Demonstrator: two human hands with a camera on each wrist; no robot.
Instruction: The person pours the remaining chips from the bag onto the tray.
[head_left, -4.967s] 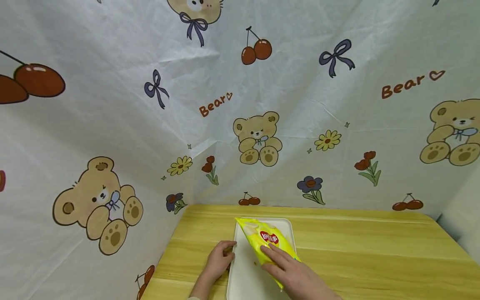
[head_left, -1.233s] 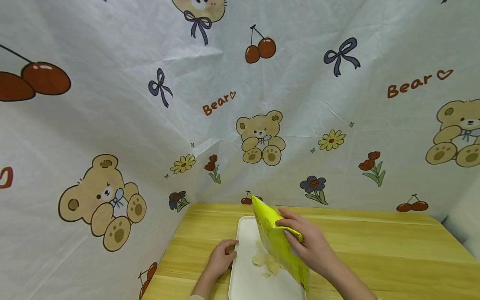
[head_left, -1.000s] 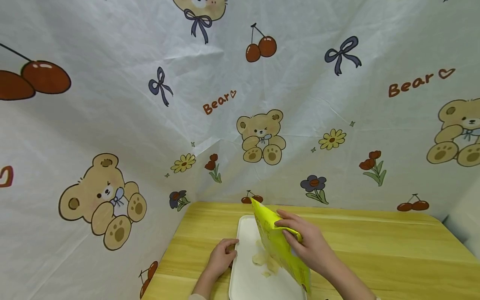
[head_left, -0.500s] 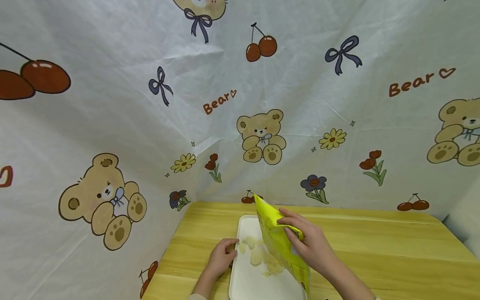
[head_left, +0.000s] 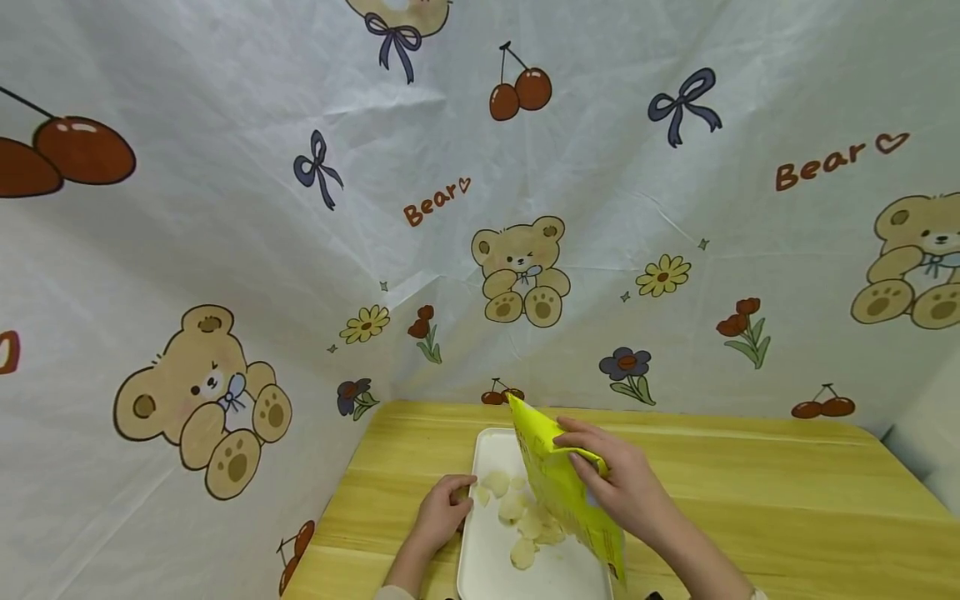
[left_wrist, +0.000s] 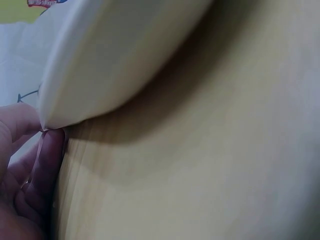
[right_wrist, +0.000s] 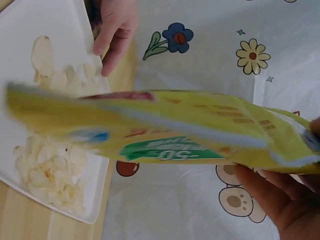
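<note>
My right hand (head_left: 622,479) grips a yellow potato chip bag (head_left: 551,479) by its upper end, fingers curled over the folded edge. The bag hangs tilted over a white tray (head_left: 487,575). Potato chips (head_left: 513,507) lie scattered on the tray, and the right wrist view also shows a heap of chips (right_wrist: 47,177) beyond the bag. At the tray's left rim, my left hand (head_left: 442,512) pinches the edge between thumb and fingers, as the left wrist view shows at close range. The bag hides part of the tray's right side.
Under the tray is a wooden table (head_left: 750,500). A white cloth (head_left: 585,183) printed with bears, flowers and cherries hangs behind the table and along its left side. A small dark object (head_left: 654,596) shows at the bottom edge.
Earlier the bag lay on the tray under my right hand; it is now lifted and tipped. More chips have dropped onto the tray in the last second. My left hand has stayed at the rim.
</note>
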